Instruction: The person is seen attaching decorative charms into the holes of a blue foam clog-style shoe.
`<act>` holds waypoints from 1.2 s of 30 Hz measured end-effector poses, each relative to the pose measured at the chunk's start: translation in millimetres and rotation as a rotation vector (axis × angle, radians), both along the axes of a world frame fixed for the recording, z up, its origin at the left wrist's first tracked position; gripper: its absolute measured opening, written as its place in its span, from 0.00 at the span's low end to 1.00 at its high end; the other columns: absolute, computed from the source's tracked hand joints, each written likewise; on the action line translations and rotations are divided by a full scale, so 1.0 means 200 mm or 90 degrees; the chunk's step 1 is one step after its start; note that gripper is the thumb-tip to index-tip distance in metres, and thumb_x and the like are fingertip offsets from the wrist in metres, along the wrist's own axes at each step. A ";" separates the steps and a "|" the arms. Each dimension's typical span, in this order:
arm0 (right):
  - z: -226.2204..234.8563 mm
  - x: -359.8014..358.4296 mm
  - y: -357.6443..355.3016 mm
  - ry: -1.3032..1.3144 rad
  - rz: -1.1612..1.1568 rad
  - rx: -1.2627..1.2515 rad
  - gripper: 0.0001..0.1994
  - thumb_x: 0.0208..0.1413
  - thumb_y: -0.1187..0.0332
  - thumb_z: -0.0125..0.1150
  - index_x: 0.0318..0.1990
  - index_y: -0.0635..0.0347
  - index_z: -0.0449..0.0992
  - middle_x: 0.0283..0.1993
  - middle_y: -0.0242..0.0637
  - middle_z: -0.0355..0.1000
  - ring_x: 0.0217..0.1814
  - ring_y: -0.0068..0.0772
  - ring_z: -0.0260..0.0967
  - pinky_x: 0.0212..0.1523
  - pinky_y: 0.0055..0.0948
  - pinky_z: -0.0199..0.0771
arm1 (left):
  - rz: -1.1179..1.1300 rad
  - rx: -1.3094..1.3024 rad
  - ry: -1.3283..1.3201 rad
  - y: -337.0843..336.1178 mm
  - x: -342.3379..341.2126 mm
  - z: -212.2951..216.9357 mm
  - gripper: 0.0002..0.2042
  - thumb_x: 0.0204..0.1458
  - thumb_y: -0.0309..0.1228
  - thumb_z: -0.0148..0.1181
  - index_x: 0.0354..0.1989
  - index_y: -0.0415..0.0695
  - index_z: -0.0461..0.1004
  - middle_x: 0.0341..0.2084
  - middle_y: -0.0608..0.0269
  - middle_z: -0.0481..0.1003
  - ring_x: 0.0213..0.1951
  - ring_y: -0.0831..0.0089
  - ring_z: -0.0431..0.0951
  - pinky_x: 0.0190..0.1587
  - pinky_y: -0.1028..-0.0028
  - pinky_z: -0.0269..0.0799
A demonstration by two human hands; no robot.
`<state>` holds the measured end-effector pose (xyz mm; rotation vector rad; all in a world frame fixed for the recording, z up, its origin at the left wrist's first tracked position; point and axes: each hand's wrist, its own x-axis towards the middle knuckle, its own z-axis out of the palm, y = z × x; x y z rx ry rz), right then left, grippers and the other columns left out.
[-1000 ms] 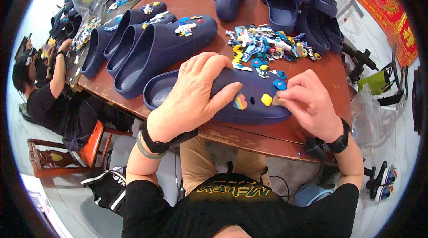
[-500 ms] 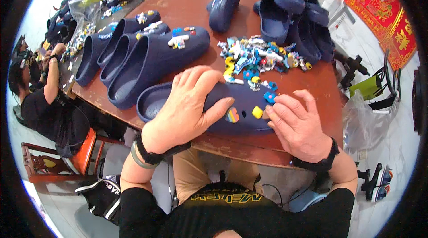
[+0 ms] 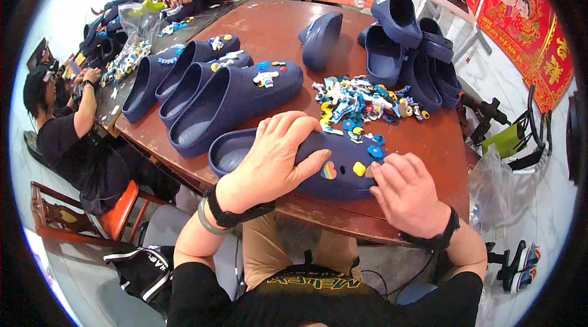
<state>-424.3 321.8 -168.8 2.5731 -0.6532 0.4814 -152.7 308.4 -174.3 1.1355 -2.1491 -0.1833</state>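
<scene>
A dark blue clog (image 3: 318,188) lies sideways in front of me near the table's front edge. My left hand (image 3: 269,158) wraps over its upper, thumb toward me. A rainbow heart charm (image 3: 328,171) and a yellow charm (image 3: 359,169) sit on the toe part, with a dark hole between them. By the toe end, the fingers of my right hand (image 3: 410,189) press together on a small brown charm (image 3: 369,171) against the clog; they partly cover it. Just above, a blue flower charm (image 3: 375,152) shows at the clog's far edge.
Beyond the clog lies a heap of loose charms (image 3: 361,97). Several decorated clogs (image 3: 245,97) stand at left; more clogs (image 3: 383,57) are stacked at back right. One clog (image 3: 321,42) rests on its side at the back. People work at a dark table (image 3: 211,15) on the left.
My view has tilted up, so the table and hands appear lower. My right fingers have drawn closer together over the brown charm. My left hand keeps its hold on the clog.
</scene>
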 end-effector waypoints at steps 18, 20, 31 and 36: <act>-0.14 -0.05 -0.14 -0.286 -0.016 0.490 0.37 0.39 0.70 0.72 0.60 0.58 0.60 0.65 0.50 0.49 0.69 0.52 0.49 0.68 0.43 0.51 | 0.101 -0.043 -0.120 0.06 0.21 -0.10 0.49 0.41 0.59 0.67 0.67 0.40 0.55 0.57 0.47 0.64 0.59 0.50 0.63 0.63 0.54 0.53; -0.16 -0.06 -0.14 -0.255 -0.020 0.467 0.43 0.37 0.67 0.75 0.62 0.63 0.56 0.65 0.54 0.47 0.69 0.58 0.48 0.69 0.45 0.51 | 0.107 -0.035 -0.153 0.07 0.23 -0.09 0.52 0.38 0.60 0.68 0.66 0.38 0.55 0.57 0.45 0.64 0.60 0.49 0.63 0.63 0.54 0.54; -0.19 -0.09 -0.08 -0.259 -0.042 0.524 0.47 0.35 0.66 0.77 0.63 0.63 0.52 0.64 0.55 0.45 0.69 0.58 0.46 0.69 0.46 0.49 | 0.105 -0.039 -0.159 0.13 0.22 -0.14 0.52 0.39 0.64 0.65 0.66 0.39 0.55 0.58 0.48 0.64 0.60 0.52 0.64 0.62 0.55 0.54; -0.18 -0.10 -0.14 -0.253 0.000 0.476 0.46 0.38 0.64 0.75 0.65 0.63 0.53 0.66 0.56 0.46 0.70 0.58 0.47 0.69 0.43 0.50 | 0.080 -0.026 -0.138 0.09 0.21 -0.05 0.50 0.37 0.57 0.70 0.65 0.38 0.57 0.57 0.48 0.65 0.59 0.51 0.64 0.62 0.56 0.55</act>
